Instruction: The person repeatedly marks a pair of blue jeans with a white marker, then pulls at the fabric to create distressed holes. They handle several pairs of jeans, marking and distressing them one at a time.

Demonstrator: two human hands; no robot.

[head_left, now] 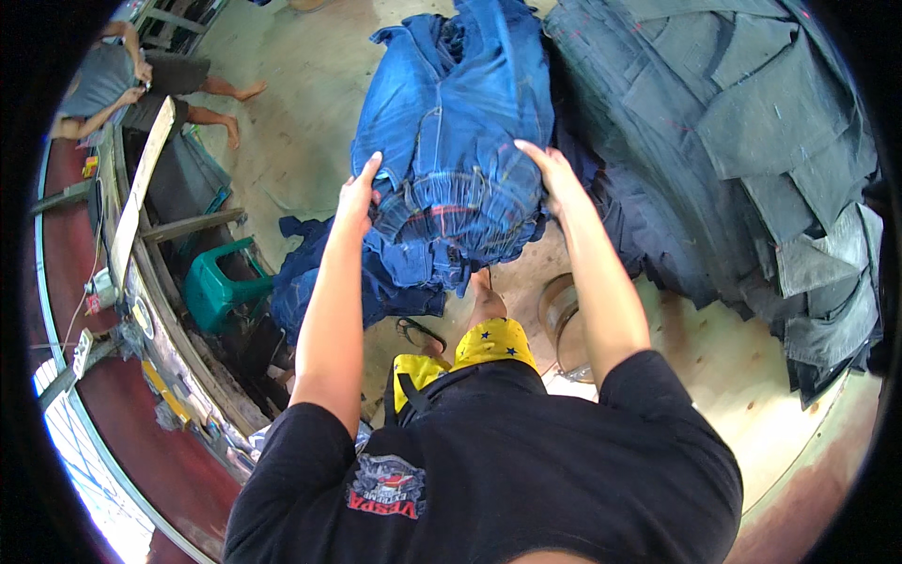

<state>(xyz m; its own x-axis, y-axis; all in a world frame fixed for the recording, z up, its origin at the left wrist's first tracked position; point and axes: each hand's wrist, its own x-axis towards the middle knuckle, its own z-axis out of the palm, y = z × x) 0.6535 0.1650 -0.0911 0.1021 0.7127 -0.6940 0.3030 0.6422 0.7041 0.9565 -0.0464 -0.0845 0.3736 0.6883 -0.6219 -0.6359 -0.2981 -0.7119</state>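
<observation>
A pair of blue denim pants (442,122) with a gathered elastic waistband is held out in front of me, its waist end toward my body. My left hand (358,195) grips the left side of the waistband, thumb on top. On the opposite side, my right hand (554,179) is closed round the cloth in the same way. The fingers of both hands are mostly hidden under the denim. Beneath and to the left lie more dark blue denim garments (319,273) in a loose heap.
A tall pile of dark grey and black denim (676,141) fills the right side. At left are a green plastic stool (223,282) and a worn wooden bench (178,348). Someone sits at the upper left, legs (211,103) stretched out. A round container (567,329) stands near my feet.
</observation>
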